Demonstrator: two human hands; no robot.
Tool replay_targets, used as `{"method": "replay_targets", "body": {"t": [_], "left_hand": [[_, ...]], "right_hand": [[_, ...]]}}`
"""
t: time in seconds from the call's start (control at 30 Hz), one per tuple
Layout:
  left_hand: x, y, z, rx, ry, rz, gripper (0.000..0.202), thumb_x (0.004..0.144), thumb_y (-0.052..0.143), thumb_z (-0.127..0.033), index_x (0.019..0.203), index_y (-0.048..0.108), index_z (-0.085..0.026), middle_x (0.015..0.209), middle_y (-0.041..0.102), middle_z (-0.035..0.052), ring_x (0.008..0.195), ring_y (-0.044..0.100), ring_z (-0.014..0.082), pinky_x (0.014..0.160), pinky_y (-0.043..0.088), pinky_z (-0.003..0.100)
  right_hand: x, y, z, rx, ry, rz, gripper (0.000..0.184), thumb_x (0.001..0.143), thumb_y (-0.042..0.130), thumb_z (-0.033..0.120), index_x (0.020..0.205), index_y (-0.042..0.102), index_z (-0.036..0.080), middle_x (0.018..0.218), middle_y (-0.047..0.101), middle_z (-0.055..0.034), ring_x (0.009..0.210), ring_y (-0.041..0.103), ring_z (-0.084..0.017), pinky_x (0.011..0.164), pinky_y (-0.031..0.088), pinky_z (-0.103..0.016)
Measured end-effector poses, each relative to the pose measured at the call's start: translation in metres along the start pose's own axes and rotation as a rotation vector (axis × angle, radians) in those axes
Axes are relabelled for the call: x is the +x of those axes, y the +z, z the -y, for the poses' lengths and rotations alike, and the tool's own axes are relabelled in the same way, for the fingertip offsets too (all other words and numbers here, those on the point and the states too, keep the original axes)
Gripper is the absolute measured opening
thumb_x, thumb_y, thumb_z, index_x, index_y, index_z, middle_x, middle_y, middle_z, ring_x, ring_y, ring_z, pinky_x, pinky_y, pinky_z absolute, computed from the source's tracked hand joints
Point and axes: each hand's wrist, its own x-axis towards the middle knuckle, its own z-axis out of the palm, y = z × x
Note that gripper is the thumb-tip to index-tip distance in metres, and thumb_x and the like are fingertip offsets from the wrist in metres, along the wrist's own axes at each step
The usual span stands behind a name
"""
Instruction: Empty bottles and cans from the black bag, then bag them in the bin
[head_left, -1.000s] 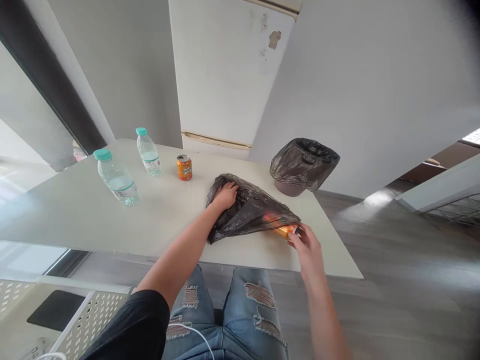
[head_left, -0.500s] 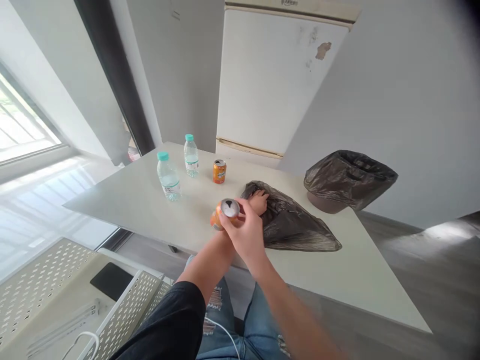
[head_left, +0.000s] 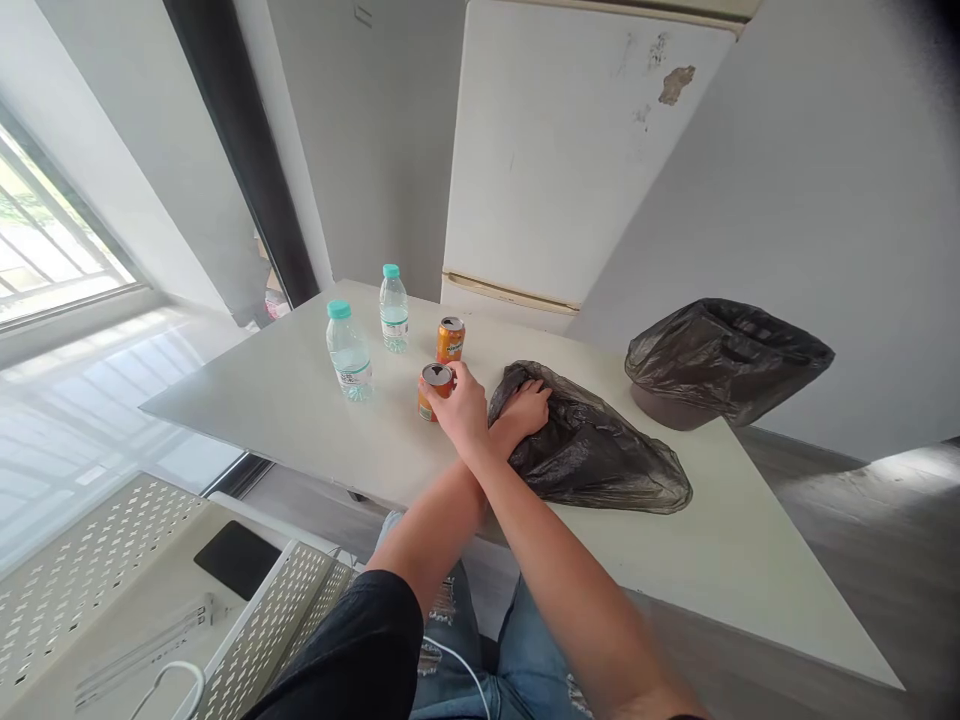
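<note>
My right hand (head_left: 463,408) is closed around an orange soda can (head_left: 433,398), which stands upright at the table surface with its opened top showing. A second orange soda can (head_left: 451,338) stands just behind it. My left hand (head_left: 526,410) reaches under my right arm to the mouth of a black plastic bag (head_left: 600,460) lying on the table, its fingers bent on the bag's edge. To the left of the cans are two clear water bottles with teal caps, a nearer bottle (head_left: 349,360) and a farther bottle (head_left: 394,315).
A bin lined with a black bag (head_left: 720,360) stands at the table's right back corner. Behind the white table (head_left: 765,590) rises a white fridge (head_left: 555,150). At lower left, a perforated cart (head_left: 112,560) carries a black phone-like slab (head_left: 238,560).
My right hand has moved the soda can forward and left, from above my left forearm down beside the other can. My left hand stays at the bag's mouth. The view has shifted slightly.
</note>
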Motion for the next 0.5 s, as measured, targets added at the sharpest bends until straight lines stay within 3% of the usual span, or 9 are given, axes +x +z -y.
{"method": "replay_targets", "body": {"t": [0.1, 0.2, 0.3, 0.37, 0.43, 0.5], "left_hand": [[0.0, -0.002, -0.001, -0.007, -0.009, 0.007, 0.048, 0.106, 0.041, -0.019, 0.15, 0.058, -0.014, 0.165, 0.046, 0.015, 0.154, 0.039, 0.0298, 0.13, 0.034, 0.05], [0.002, -0.003, 0.0, -0.019, -0.024, 0.024, 0.046, 0.105, 0.043, -0.018, 0.148, 0.06, -0.015, 0.165, 0.046, 0.0165, 0.154, 0.04, 0.0306, 0.13, 0.033, 0.05], [0.003, -0.003, 0.0, -0.028, -0.008, 0.033, 0.046, 0.106, 0.044, -0.019, 0.148, 0.06, -0.015, 0.166, 0.045, 0.0168, 0.155, 0.038, 0.0309, 0.13, 0.033, 0.05], [0.002, -0.004, -0.001, -0.027, 0.003, 0.02, 0.047, 0.106, 0.043, -0.02, 0.15, 0.058, -0.015, 0.166, 0.044, 0.0168, 0.155, 0.038, 0.0316, 0.13, 0.033, 0.054], [0.001, -0.008, -0.004, -0.025, 0.013, 0.0, 0.047, 0.106, 0.044, -0.019, 0.151, 0.057, -0.015, 0.166, 0.045, 0.0168, 0.154, 0.039, 0.0321, 0.128, 0.034, 0.058], [-0.001, -0.015, -0.01, -0.024, 0.03, -0.038, 0.048, 0.106, 0.042, -0.018, 0.151, 0.057, -0.016, 0.165, 0.046, 0.0158, 0.154, 0.039, 0.0309, 0.129, 0.032, 0.059]], "right_hand": [[-0.02, -0.018, -0.007, -0.047, -0.164, -0.08, 0.06, 0.093, 0.073, 0.05, 0.141, 0.055, 0.019, 0.141, 0.067, -0.0174, 0.131, 0.064, -0.033, 0.108, 0.054, -0.048], [-0.052, -0.075, -0.037, -0.175, -0.335, -0.174, 0.035, 0.102, 0.061, 0.041, 0.13, 0.065, 0.02, 0.14, 0.068, -0.0163, 0.135, 0.061, -0.029, 0.119, 0.048, -0.05], [-0.083, -0.151, -0.092, -0.363, -0.289, -0.269, 0.032, 0.106, 0.052, 0.043, 0.119, 0.071, 0.02, 0.137, 0.071, -0.0151, 0.135, 0.061, -0.03, 0.119, 0.046, -0.056], [-0.103, -0.193, -0.134, -0.486, -0.199, -0.173, 0.042, 0.107, 0.048, 0.052, 0.121, 0.073, 0.021, 0.143, 0.068, -0.0141, 0.139, 0.059, -0.035, 0.119, 0.044, -0.063], [-0.125, -0.217, -0.17, -0.541, -0.092, -0.056, 0.054, 0.105, 0.044, 0.062, 0.124, 0.074, 0.022, 0.14, 0.071, -0.0147, 0.132, 0.064, -0.037, 0.112, 0.051, -0.064], [-0.147, -0.225, -0.19, -0.605, -0.03, -0.029, 0.059, 0.104, 0.042, 0.067, 0.125, 0.075, 0.023, 0.14, 0.071, -0.0146, 0.129, 0.066, -0.04, 0.104, 0.055, -0.065]]}}
